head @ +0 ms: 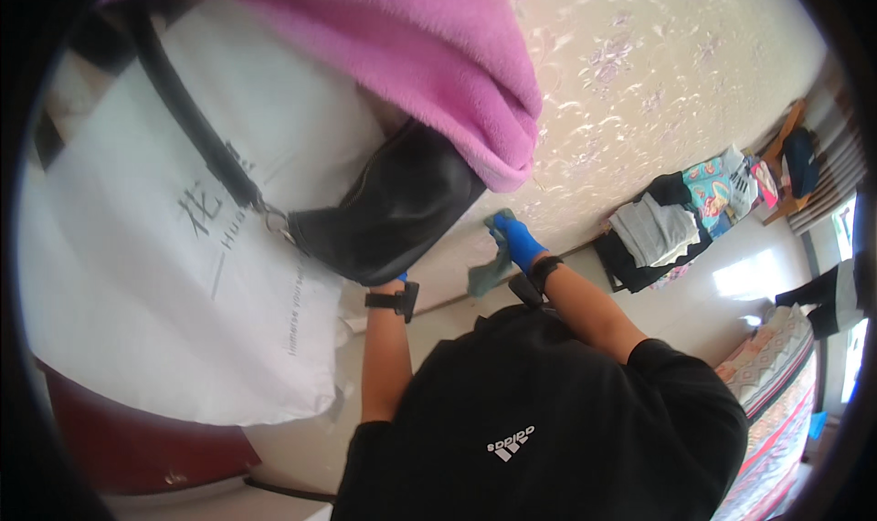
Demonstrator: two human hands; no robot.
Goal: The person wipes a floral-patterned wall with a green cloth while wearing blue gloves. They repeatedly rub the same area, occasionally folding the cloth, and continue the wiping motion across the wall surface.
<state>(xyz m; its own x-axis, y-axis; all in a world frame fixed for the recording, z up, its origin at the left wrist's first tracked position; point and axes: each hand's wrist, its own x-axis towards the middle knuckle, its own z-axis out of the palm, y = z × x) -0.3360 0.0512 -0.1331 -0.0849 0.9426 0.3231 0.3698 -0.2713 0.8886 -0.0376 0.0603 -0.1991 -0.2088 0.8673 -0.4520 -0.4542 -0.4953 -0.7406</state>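
My right hand (521, 242) wears a blue glove and grips a grey-green cloth (488, 274) against or close to the flowered wallpaper (603, 76). Only a scrap of blue glove shows of my left hand (403, 276); a black handbag (390, 213) hides the rest, so what it holds or touches cannot be seen. Both wrists carry black straps. Above and in front of the bag hangs a pink plush cloth (411, 48). Behind the bag's strap is a large white fabric bag (137, 267) bearing writing.
Folded clothes (654, 230) are piled along the wall at right, near a wooden chair (788, 137). A bed with patterned covers (774, 384) stands at lower right. At lower left is a dark red panel (144, 439). Pale floor (740, 247) shows between the clothes and bed.
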